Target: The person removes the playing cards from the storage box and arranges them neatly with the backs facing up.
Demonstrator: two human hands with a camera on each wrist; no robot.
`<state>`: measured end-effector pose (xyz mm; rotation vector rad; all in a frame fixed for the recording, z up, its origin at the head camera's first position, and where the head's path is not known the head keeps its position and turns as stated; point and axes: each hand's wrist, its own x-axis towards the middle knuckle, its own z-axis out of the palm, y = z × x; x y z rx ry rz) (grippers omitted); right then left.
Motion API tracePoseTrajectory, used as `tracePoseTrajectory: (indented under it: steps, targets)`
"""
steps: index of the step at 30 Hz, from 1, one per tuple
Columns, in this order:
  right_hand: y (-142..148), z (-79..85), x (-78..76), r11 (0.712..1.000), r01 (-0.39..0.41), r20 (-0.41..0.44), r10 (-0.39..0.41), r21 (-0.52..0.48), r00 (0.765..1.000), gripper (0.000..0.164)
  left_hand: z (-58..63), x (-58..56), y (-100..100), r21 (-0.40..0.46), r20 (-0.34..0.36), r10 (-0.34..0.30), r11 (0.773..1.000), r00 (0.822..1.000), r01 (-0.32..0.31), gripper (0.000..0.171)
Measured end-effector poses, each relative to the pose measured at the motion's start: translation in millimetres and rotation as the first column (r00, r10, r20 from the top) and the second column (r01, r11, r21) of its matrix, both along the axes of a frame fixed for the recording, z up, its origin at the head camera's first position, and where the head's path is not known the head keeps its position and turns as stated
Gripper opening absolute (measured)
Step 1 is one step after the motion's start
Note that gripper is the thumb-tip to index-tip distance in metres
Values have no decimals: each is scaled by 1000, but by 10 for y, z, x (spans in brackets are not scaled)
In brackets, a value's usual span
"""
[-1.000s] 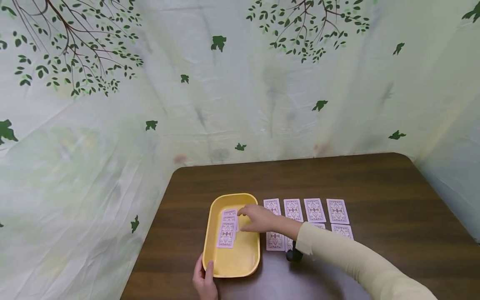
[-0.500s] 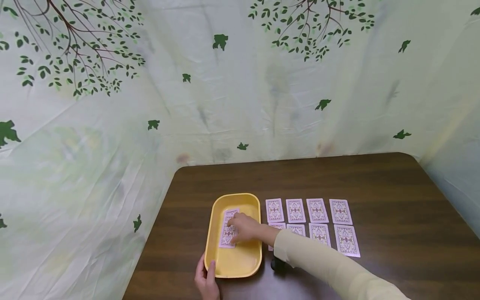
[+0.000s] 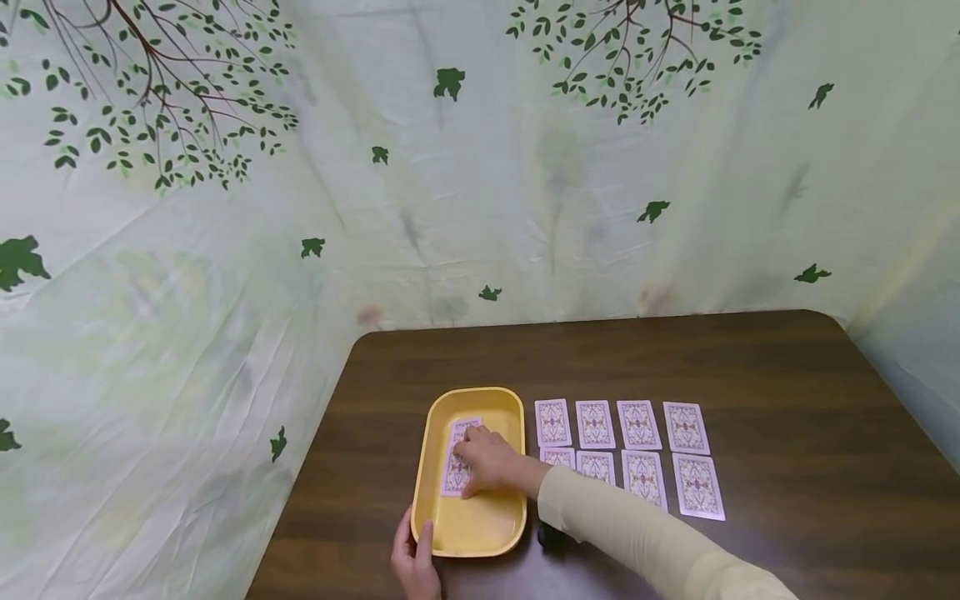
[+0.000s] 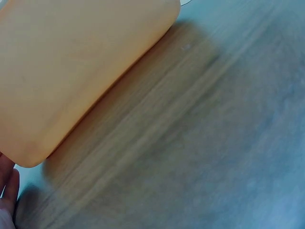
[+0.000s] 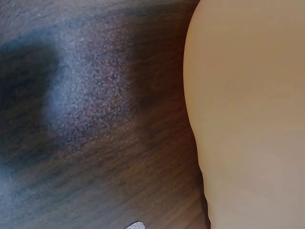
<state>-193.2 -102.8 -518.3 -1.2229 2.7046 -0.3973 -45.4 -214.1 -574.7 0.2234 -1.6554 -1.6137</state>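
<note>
A yellow tray [image 3: 480,529] lies on the dark wooden table, its wall also filling the upper left of the left wrist view. My left hand [image 3: 417,562] grips its near left corner, thumb by the rim. Inside the tray, purple-backed playing cards [image 3: 456,475] form a neat pile, face down. Over the pile is my right hand [image 3: 489,458], fingers and thumb bent about the cards and hiding their right part. The right wrist view shows mostly the table and the side of the tray [image 5: 252,114], with no fingers in it.
Right of the tray, several face-down cards [image 3: 639,425] lie in two rows on the table [image 3: 780,392]. My right sleeve [image 3: 622,517] crosses in front of the nearer row, with a small black object [image 3: 552,537] beneath it. A leaf-printed cloth [image 3: 570,208] hangs behind.
The cards in the tray were spread and overlapping; now they make one even pile. My right hand has moved left and down onto them. My left hand stays at the tray's corner.
</note>
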Motion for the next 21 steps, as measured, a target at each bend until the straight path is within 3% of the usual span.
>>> tracePoseTrajectory:
  steps: [9,15,21]
  targets:
    - [-17,-43,-9,999,27,15,-26,-39,1000,63,1,3,-2,-1,-12,-3,1000,1000,3,31]
    - [-24,-12,9,991,87,102,-77,-97,992,76,12,6,9,20,62,27,999,998,-29,32]
    - [-30,-20,1,995,92,32,-91,-27,995,78,21,9,10,7,60,32,999,998,-32,31]
